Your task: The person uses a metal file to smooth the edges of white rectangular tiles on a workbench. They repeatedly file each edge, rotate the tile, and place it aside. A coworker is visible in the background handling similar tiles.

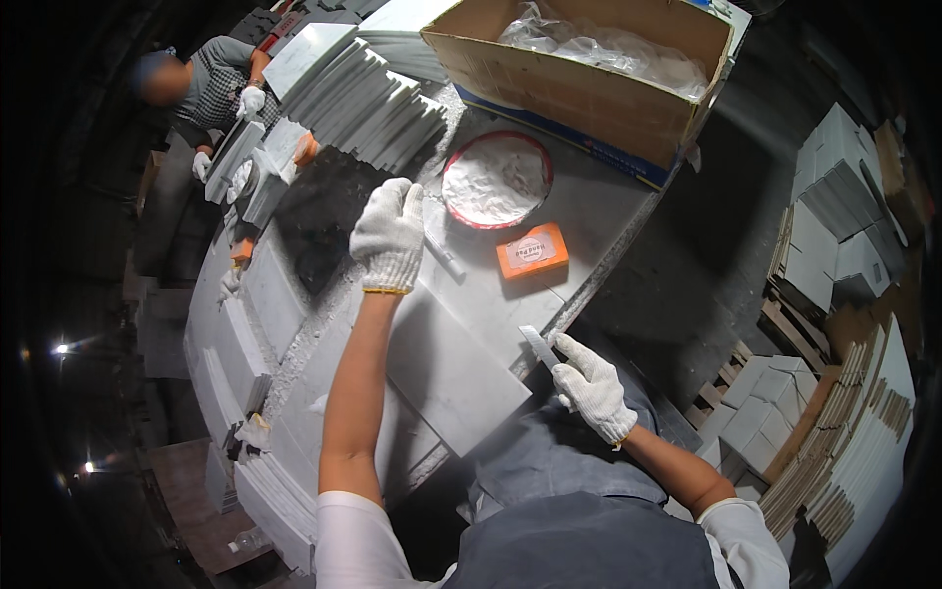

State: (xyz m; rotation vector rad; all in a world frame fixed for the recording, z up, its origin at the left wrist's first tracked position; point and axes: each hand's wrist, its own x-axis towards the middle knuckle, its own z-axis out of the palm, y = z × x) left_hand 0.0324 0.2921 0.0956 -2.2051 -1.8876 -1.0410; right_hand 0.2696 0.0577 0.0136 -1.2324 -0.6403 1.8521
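Observation:
My left hand [390,236], in a white knit glove, rests on the far end of a long flat grey-white slab [446,353] lying on the workbench, fingers curled over its top edge. My right hand [589,385], also gloved, grips a small flat blade [539,347] whose tip touches the near right edge of the same slab. An orange rectangular block [532,251] and a round red-rimmed dish of white powder [497,180] sit just beyond the slab.
A large open cardboard box [589,93] with plastic bags stands at the back. Stacked slabs [368,98] lean at the far left, where another person's gloved hand [251,100] works. More stacked tiles [834,216] and wooden pallets lie to the right on the floor.

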